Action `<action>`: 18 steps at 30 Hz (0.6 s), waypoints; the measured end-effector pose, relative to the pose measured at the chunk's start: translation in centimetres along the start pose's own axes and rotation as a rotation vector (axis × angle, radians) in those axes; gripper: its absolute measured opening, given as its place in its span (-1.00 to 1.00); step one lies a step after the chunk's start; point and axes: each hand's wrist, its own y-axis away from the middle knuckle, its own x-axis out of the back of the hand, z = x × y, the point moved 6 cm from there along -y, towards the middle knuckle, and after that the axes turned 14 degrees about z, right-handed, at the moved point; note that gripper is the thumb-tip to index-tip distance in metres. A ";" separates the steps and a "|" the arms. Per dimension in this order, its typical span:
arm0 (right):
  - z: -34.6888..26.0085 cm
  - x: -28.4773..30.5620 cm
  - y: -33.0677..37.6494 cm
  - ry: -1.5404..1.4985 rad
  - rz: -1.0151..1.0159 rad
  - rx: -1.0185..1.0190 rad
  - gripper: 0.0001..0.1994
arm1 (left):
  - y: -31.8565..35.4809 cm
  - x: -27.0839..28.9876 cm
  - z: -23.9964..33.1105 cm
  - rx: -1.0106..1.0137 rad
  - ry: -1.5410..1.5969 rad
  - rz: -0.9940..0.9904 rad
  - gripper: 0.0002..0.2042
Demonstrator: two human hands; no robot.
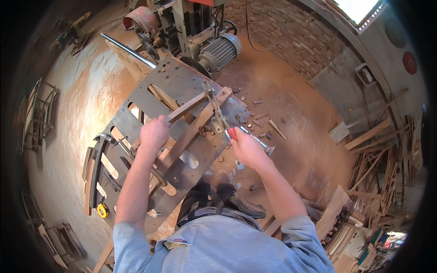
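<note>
Reaches over a slotted steel table point(180, 83) bearing a thick wooden bar point(189, 138). Grasps a thinner wooden strip point(187, 108) beside it with the left hand point(155, 132). Has a claw hammer point(97, 170) at the table's left. Clenches the right hand point(250, 148) around the red handle point(232, 133) of a toggle clamp point(218, 119) near the bar's far end.

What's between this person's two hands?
In the head view, a thick wooden bar slants over the metal table, between the left hand and the right hand.
</note>
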 end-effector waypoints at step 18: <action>-1.1 0.1 -0.2 -0.038 -0.046 0.131 -0.63 | -0.3 -8.8 3.8 0.332 0.456 0.179 -0.76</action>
